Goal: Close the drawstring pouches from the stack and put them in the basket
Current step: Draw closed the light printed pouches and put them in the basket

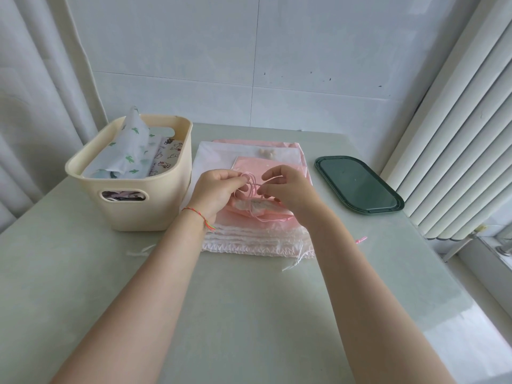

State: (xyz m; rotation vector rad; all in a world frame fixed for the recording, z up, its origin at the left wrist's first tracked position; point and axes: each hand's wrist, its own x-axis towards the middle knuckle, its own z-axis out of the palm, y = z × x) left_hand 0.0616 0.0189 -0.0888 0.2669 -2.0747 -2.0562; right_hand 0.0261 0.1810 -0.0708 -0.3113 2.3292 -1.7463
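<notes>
The hands cover much of the small pink pouch (259, 207), so only its gathered mouth and part of its body show between and below the fingers. How the thin pink cord (250, 187) runs through the fingers is hard to follow; it loops in several strands between the two hands. Much of the basket's contents sit below its rim.

The left hand (219, 189) has its fingers curled and pinches the cord near a loop. The right hand (288, 187) is likewise curled, with thumb and fingertips pinching a strand of the same cord. A thin red thread bracelet (198, 216) circles the left wrist.

The pouch lies on top of the stack of pouches (249, 239), pink and white, which rests flat on the pale green counter (249, 314). Just left of the stack stands the cream basket (133, 200), holding a cactus-print pouch (130, 153) that sticks up above the rim and an animal-print one beside it. To the right of the stack, apart from it, lies a dark green tray (357, 184). Behind the counter is a white tiled wall, with pale curtains at the left and ribbed white slats at the right.
</notes>
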